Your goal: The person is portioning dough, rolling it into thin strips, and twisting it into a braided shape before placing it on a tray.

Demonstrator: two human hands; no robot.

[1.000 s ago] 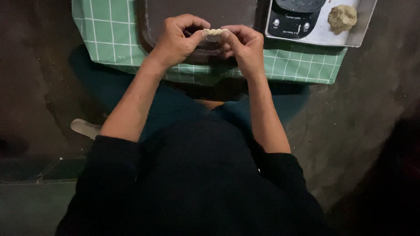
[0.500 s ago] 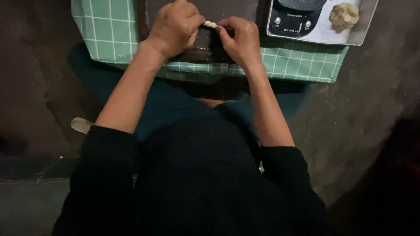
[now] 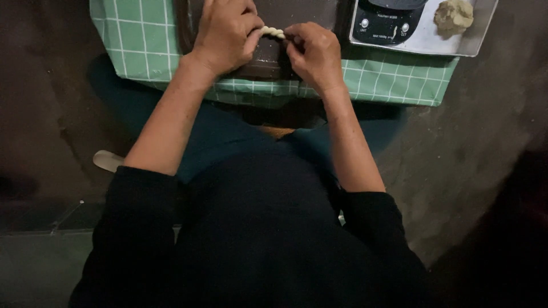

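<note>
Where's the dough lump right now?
Head view, top right: the dough lump sits on the metal tray, right of the black scale.

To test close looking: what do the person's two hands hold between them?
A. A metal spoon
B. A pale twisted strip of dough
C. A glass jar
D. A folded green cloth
B: the left hand and right hand pinch the two ends of a pale twisted strip of dough above the dark board; a separate lump of dough lies on the tray.
</note>
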